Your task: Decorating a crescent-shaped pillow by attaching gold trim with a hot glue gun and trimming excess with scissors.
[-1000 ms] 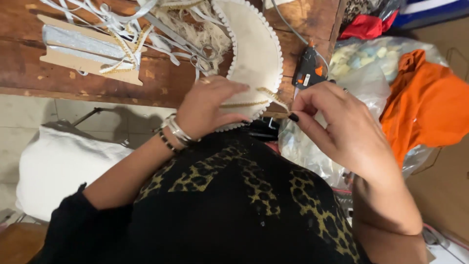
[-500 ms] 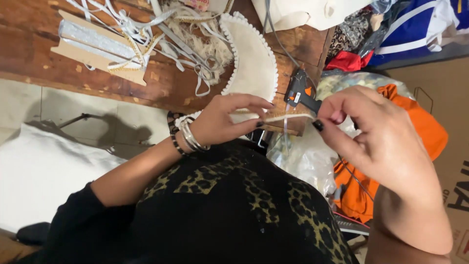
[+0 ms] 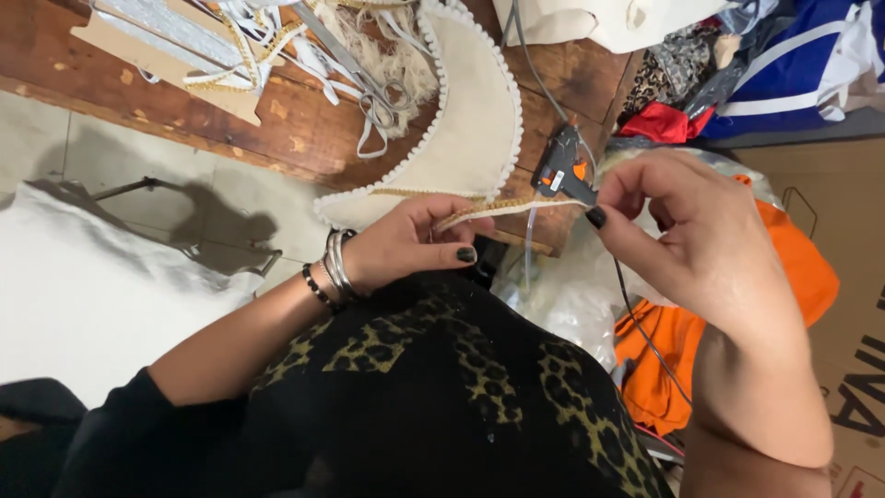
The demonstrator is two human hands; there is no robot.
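Note:
A narrow cream and gold trim strip (image 3: 516, 207) is stretched between both hands. My left hand (image 3: 410, 242), with bracelets on the wrist, pinches one end next to a cream crescent-shaped fabric piece (image 3: 466, 120) edged with small white pompoms. My right hand (image 3: 682, 231) pinches the other end, close to a black glue gun (image 3: 564, 168) lying on the wooden table (image 3: 277, 129).
Scissors (image 3: 364, 88) and tangled white and gold ribbons (image 3: 249, 37) lie on the table with a card of trim (image 3: 166, 41). Orange cloth (image 3: 664, 360), clear plastic bags, red and blue fabric and a cardboard box (image 3: 848, 240) crowd the right. A white bundle (image 3: 83, 286) lies on the tiled floor.
The hands have drawn apart, stretching the trim strip out between them. The view has shifted, so the table and crescent piece sit lower in the frame.

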